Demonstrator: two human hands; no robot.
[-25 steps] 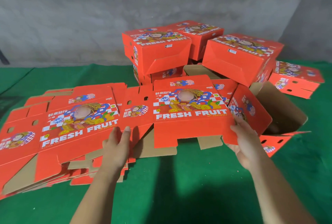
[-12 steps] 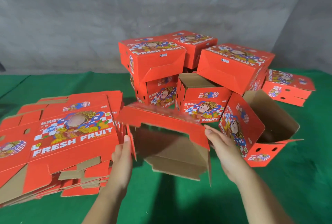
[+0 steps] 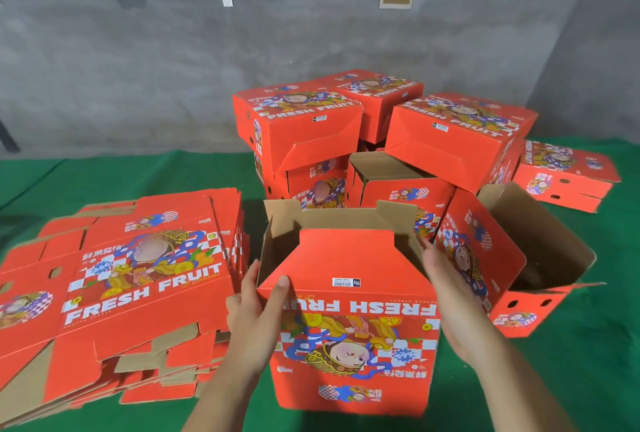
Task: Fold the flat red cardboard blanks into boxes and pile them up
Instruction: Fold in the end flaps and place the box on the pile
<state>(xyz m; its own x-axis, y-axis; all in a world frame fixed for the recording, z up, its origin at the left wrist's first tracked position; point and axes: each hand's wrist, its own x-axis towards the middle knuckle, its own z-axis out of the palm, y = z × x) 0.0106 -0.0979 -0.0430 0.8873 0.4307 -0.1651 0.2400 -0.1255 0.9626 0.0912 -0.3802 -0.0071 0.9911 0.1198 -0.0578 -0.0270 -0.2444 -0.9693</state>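
A red "FRESH FRUIT" box (image 3: 353, 334) stands half folded in front of me, its print upside down and one red flap folded over the open brown top. My left hand (image 3: 258, 314) grips its left top corner, thumb on the front face. My right hand (image 3: 446, 293) lies flat with straight fingers against its right side. A stack of flat red blanks (image 3: 138, 279) lies to the left. Behind stands a pile of folded boxes (image 3: 301, 127).
An open box (image 3: 540, 251) lies tipped on its side at the right, close to my right hand. Another folded box (image 3: 568, 172) sits far right. Green cloth (image 3: 571, 379) covers the floor, and a grey concrete wall rises behind.
The blank I lifted off the stack has been opened into a box shape and turned, its printed face now toward me upside down. Both hands moved onto its sides.
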